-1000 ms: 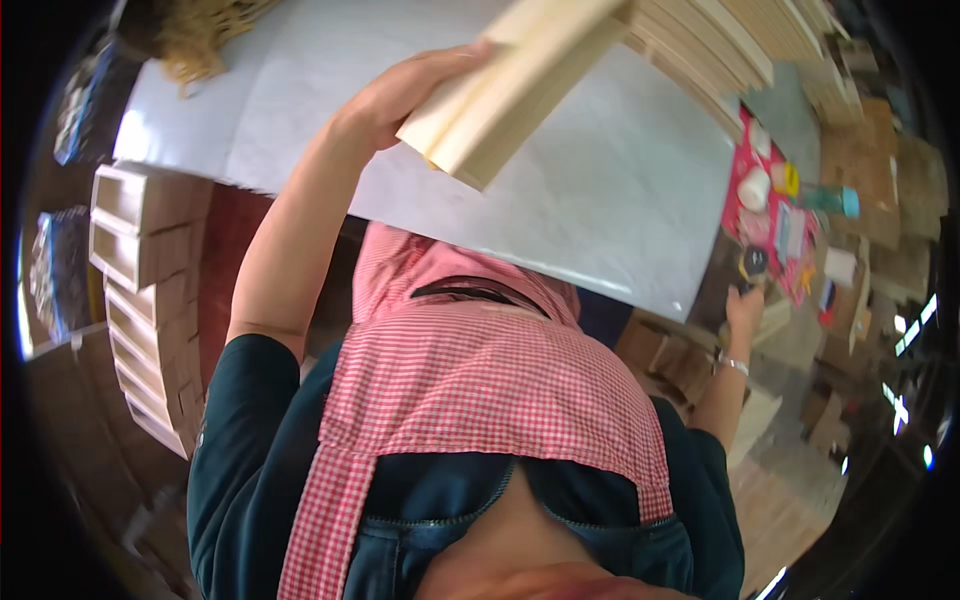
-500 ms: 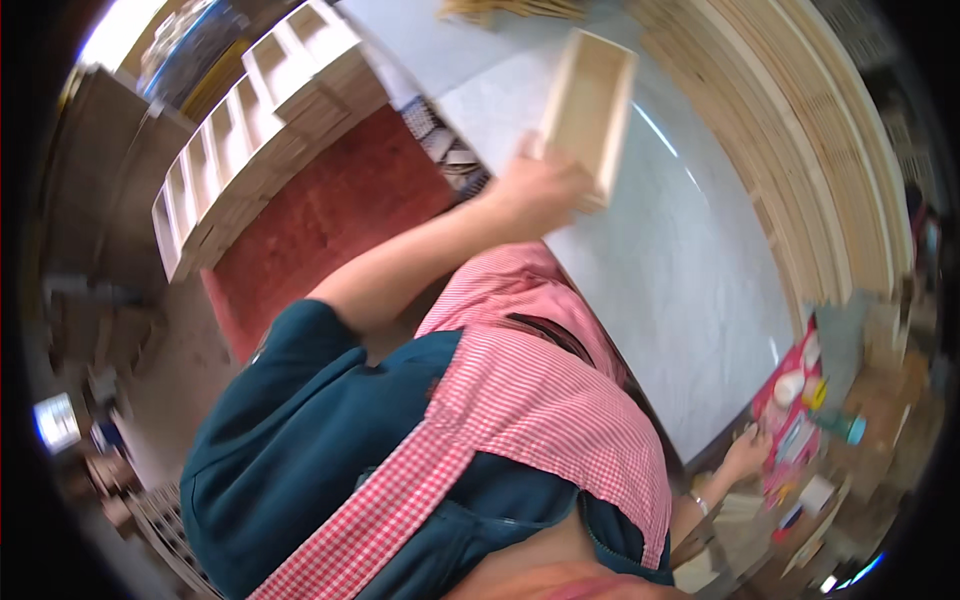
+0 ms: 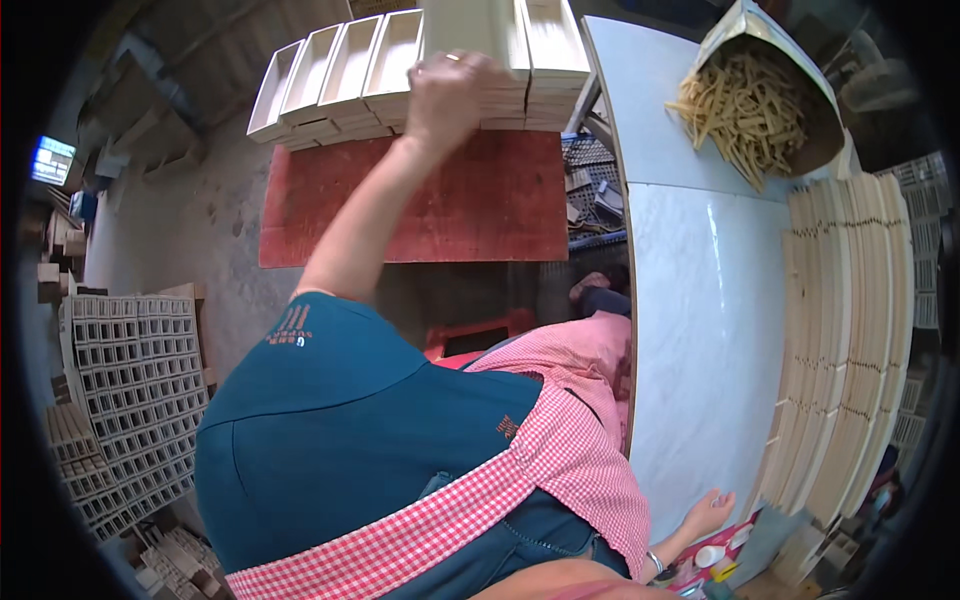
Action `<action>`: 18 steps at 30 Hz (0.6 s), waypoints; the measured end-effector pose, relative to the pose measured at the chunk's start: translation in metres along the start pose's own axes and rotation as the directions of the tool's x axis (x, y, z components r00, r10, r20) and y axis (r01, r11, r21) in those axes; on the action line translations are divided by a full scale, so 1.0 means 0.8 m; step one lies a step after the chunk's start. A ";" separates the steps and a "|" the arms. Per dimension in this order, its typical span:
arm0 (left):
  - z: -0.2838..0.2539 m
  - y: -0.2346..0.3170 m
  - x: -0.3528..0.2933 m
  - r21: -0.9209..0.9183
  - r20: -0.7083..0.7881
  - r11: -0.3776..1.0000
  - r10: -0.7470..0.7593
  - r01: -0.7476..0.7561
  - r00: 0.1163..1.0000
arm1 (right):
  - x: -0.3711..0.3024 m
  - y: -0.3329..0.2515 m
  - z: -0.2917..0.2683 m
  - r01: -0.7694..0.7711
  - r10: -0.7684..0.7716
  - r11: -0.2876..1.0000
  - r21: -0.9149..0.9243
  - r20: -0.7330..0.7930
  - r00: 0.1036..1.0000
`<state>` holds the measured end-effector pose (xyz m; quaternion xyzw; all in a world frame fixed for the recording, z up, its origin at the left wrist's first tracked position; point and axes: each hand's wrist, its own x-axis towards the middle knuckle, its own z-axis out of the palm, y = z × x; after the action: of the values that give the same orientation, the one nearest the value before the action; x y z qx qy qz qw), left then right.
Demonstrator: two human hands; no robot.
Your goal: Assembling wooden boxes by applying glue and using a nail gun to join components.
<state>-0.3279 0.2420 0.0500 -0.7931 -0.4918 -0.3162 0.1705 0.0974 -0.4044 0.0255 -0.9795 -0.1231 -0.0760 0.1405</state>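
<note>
My left hand reaches out over the far edge of a red board, its fingers closed on the near end of a wooden box. That box is blurred and hangs over a row of stacked open wooden boxes, hiding part of them. Pale and oblong, the stacked boxes stand side by side on the red board. At lower right, my right hand rests at the near end of the white-topped table. Its fingers are loosely bent and apart, with nothing visible in them.
A sack of thin wooden strips lies open on the far table end. Long stacks of wooden slats line the table's right side. Small bottles sit near my right hand. A tall stack of boxes stands at left.
My left hand has carried the wooden box from above the white table leftward to the stacked row. My view has turned; my right hand stays near the table's near end.
</note>
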 end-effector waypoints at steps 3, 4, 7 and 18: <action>0.051 -0.104 0.007 0.055 0.179 0.982 -0.187 0.180 0.966 | 0.000 -0.028 0.002 0.004 -0.003 1.000 -0.003 0.025 1.000; 0.057 -0.119 0.004 0.062 0.176 0.981 -0.190 0.182 0.966 | -0.001 -0.035 0.002 0.008 -0.008 1.000 0.002 0.029 1.000; 0.082 -0.148 -0.001 0.111 0.410 0.975 -0.220 0.191 0.885 | -0.014 -0.053 -0.005 -0.029 0.031 0.999 -0.032 0.057 0.998; 0.085 -0.164 0.016 0.166 0.650 0.986 -0.107 -0.003 0.753 | -0.043 -0.037 0.040 0.064 -0.061 0.996 0.066 -0.056 0.997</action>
<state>-0.4176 0.3502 0.0027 -0.8236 -0.5654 0.0170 0.0403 0.0599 -0.3749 -0.0034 -0.9674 -0.1523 -0.1028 0.1745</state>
